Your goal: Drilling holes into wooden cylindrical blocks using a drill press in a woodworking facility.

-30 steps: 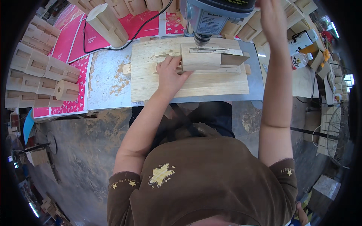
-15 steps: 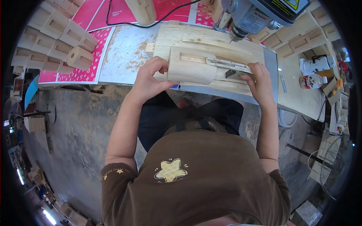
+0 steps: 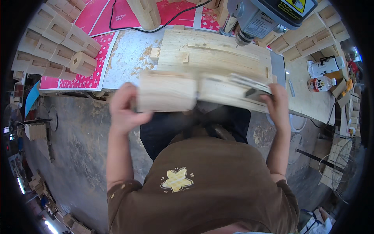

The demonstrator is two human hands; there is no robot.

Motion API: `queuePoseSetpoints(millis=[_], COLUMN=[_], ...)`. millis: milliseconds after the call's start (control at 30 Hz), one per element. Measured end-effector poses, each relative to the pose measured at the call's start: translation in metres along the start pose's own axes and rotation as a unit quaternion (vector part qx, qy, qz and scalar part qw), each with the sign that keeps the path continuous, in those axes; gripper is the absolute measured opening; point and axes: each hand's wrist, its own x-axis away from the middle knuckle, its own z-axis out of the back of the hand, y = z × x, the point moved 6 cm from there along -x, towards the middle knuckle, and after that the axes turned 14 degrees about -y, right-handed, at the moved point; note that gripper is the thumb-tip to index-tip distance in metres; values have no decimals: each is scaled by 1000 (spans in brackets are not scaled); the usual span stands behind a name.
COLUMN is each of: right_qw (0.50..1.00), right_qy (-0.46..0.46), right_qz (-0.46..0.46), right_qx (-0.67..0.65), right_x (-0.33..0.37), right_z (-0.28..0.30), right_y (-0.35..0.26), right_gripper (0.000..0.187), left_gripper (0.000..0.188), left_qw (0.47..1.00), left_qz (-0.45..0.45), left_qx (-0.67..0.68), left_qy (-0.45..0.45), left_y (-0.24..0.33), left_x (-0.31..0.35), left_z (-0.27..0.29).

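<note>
My left hand [image 3: 126, 107] is closed on the left end of a pale wooden block [image 3: 167, 93] with a rounded side, blurred by motion. To its right, a long flat wooden jig [image 3: 224, 90] is held up by my right hand [image 3: 277, 103], whose thumb and fingers grip its right end. On the jig sit a light metal strip and a dark angled metal piece [image 3: 257, 93]. A narrow gap shows between block and jig. Both are in front of the wooden board [image 3: 222, 54] on the bench, near its front edge.
A drill press [image 3: 261, 19] stands at the back right, its chuck above the board. Stacked wooden blocks [image 3: 58, 43] fill the left, more the right. One block [image 3: 145, 13] stands behind a black cable [image 3: 167, 24]. A bottle [image 3: 321, 83] sits at the right.
The wooden block has come off the jig and moved left and nearer to me with my left hand. My right hand has lifted the jig toward me and slightly right.
</note>
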Motion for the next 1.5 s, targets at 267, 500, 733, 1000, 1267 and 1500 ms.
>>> queuePoseSetpoints(millis=[267, 500, 733, 1000, 1267, 1500], right_qw=[1000, 999, 998, 996, 997, 900], right_qy=[-9, -6, 33, 74, 76, 385], right_qz=[-6, 35, 36, -18, -8, 52], right_qx=[19, -6, 41, 47, 22, -199], right_x=[-7, -21, -32, -53, -88, -79], right_z=[-9, -17, -20, -18, -25, 123], right_y=[-14, -19, -26, 19, 15, 28], right_gripper=[30, 32, 34, 39, 40, 31], left_gripper=[29, 33, 54, 74, 71, 66], left_qw=[891, 852, 906, 992, 960, 967], left_qz=[358, 373, 272, 43, 33, 32], left_qx=[269, 366, 315, -121, -275, -254], left_qy=[78, 17, -71, -3, 38, 18], left_y=[-49, -55, -41, -42, -64, -65], left_x=[-16, -43, -73, -97, -108, -110], left_z=[-23, -86, -134, -156, -134, -135])
